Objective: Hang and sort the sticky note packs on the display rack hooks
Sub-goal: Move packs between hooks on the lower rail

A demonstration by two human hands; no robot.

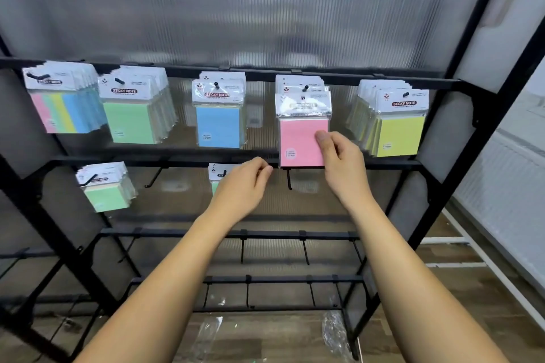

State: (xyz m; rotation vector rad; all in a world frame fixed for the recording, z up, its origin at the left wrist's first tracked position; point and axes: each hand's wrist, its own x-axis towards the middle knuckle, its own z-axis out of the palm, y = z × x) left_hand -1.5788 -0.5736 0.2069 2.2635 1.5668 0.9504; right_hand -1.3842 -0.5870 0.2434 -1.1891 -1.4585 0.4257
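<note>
Fingers of the right hand (pixel 339 156) pinch the lower right edge of a pink pack (pixel 302 138), thumb flat on its glossy front, the other fingers behind it. This pack is square, wrapped in clear film with a white printed header, and it hangs in front of more pink packs on the fourth hook (pixel 305 87) of the top rail. The left hand (pixel 244 183) is below and to the left, near the second rail (pixel 177 160); its fingertips are curled and pressed together, and I cannot tell if they hold anything. Behind this hand a green pack (pixel 216 177) hangs half hidden. Just right of it, a bare hook (pixel 289 180) of thin black wire points down from the second rail. On the top rail, from left to right, hang multicolour packs (pixel 63 103) with pink, yellow and blue stripes, green packs (pixel 132 118), blue packs (pixel 219 124), then the pink ones, and yellow packs (pixel 398 132) at the far right. One more bunch of green packs (pixel 106 188) hangs at the left of the second rail. The display rack (pixel 486 115) is of black metal bars, with a ribbed translucent plastic panel (pixel 265 15) behind. Lower rails carry only thin bare hooks. Under the rack is a wooden plank floor (pixel 265 333), where some crumpled clear wrappers (pixel 334 333) lie.
</note>
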